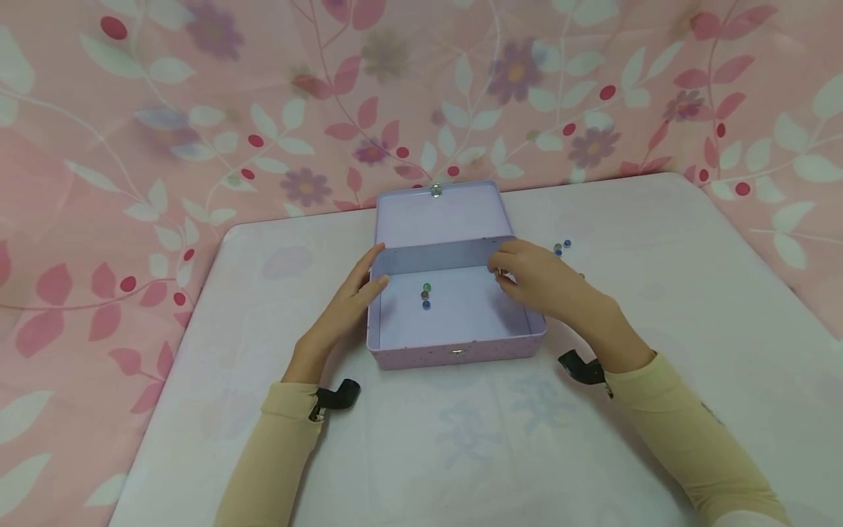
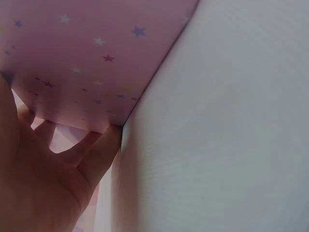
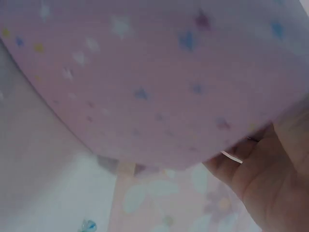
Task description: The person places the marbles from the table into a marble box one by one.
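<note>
The left hand point(image 1: 343, 304) lay against the left side of a lilac tin box point(image 1: 421, 358), its fingers loosely extended along the outer wall and its thumb at the rim. The box stood just to the right of that hand, with its raised lid point(image 1: 443, 216) leaning back beyond both hands. The right hand point(image 1: 548, 282) reached across the box's right rim, thumb and fingers closed in a pinch on a small brownish marble point(image 1: 500, 272) above the interior.

Between the two hands, on the box floor, a green marble point(image 1: 426, 288), a greyish marble point(image 1: 424, 296) and a blue marble point(image 1: 426, 304) lay in a short row. Just beyond the right hand, outside the box, more marbles point(image 1: 568, 244) rested on the white-covered worktop point(image 1: 408, 454). A pink floral cloth point(image 1: 263, 88) hung beyond both hands, behind the worktop.
</note>
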Available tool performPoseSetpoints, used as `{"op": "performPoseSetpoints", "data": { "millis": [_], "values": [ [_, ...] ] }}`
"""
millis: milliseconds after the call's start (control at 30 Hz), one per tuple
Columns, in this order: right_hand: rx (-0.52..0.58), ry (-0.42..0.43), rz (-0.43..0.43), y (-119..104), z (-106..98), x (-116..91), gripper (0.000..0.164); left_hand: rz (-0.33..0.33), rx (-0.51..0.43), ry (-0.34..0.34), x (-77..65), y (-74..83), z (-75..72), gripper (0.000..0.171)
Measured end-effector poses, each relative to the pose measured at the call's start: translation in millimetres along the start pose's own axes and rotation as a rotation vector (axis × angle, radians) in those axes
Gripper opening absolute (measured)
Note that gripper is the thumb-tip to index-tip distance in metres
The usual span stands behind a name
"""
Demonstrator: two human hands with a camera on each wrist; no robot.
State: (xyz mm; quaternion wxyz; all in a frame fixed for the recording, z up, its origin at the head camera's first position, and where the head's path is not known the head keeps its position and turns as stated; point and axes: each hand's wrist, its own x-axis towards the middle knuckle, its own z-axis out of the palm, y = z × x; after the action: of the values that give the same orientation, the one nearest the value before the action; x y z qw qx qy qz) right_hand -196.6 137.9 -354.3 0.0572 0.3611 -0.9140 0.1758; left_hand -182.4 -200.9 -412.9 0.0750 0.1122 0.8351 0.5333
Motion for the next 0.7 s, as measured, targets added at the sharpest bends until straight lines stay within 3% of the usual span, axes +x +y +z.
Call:
{"op": "performPoseSetpoints", "data": {
  "millis": [233,367,567,700],
  "values": [
    [-0.015,-0.098,-0.016,-9.0,17.4,2.6,0.009,-0.02,0.001,-0.024,-9.0,28.4,-1.4,0.064],
    [-0.049,-0.135,0.008,-11.9,22.1,1.5,0.01,-0.019,0.011,-0.027,-11.3,35.8,-1.1,0.064],
    [-0.084,-0.164,0.039,-15.9,22.1,0.1,0.013,-0.014,0.012,-0.025,-10.6,35.5,-1.7,0.064],
    [-0.062,-0.179,0.053,-14.8,19.5,-0.1,0.015,-0.013,0.003,-0.021,-5.2,19.8,-1.6,0.064]
  ]
}}
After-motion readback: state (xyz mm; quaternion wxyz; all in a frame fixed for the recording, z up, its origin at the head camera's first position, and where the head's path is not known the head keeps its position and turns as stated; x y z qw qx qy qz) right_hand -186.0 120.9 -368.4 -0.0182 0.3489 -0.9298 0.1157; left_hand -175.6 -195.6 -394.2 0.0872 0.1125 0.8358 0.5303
